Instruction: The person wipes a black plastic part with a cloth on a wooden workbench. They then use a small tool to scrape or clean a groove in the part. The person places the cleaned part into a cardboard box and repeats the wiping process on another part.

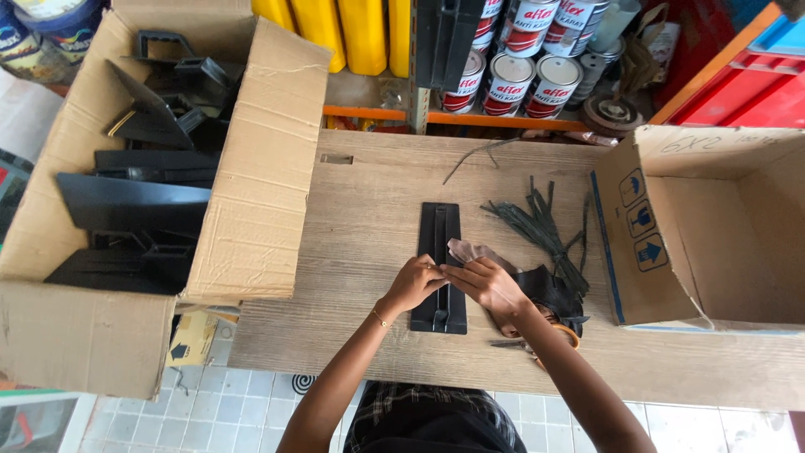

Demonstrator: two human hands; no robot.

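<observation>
A long black plastic bracket lies lengthwise on the wooden table. My left hand rests on its middle with fingers curled, pinching at the centre groove. My right hand meets it from the right, fingertips touching the same spot. Whether a small item is pinched between the fingers cannot be made out. Just behind my right hand a brownish cloth or paper scrap sticks out. A bundle of dark cable ties lies to the right of the bracket.
A big open carton at the left holds several black plastic parts. An empty carton lies on its side at the right. Scissors with orange handles lie under my right forearm. Paint tins and yellow containers stand behind the table.
</observation>
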